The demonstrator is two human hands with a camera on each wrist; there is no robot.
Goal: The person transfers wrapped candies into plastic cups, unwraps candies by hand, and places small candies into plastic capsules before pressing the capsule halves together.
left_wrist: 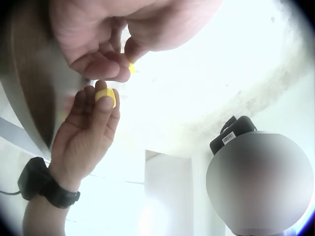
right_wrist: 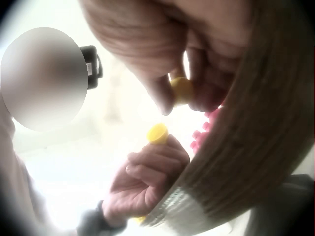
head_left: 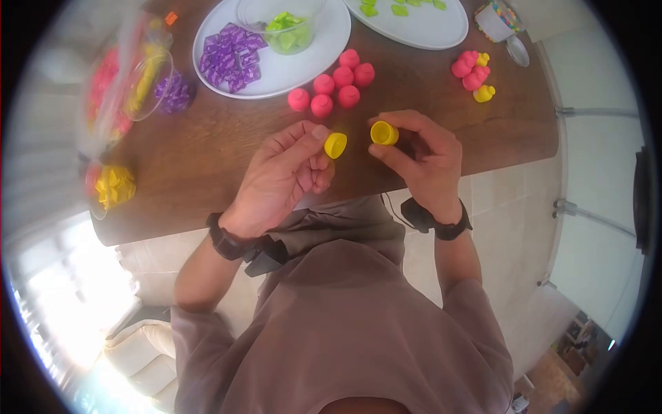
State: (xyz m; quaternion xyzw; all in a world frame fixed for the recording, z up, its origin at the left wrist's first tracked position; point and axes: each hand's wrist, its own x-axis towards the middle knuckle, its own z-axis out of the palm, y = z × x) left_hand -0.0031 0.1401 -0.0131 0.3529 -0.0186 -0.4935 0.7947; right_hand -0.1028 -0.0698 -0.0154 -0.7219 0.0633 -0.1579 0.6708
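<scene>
Between thumb and fingers my left hand pinches a small yellow cap, its hollow face turned toward the right. My right hand holds a small yellow cup by its sides, the open mouth facing left and up. A short gap separates the two yellow pieces, both held over the table's near edge. In the right wrist view, the yellow cap stands up from the left fingertips. Just beyond the hands sits a cluster of pink round containers.
White plates at the back carry purple packets, a clear tub and green pieces. Pink and yellow containers lie right, near a spoon. Clear bags of colored items and yellow packets are left.
</scene>
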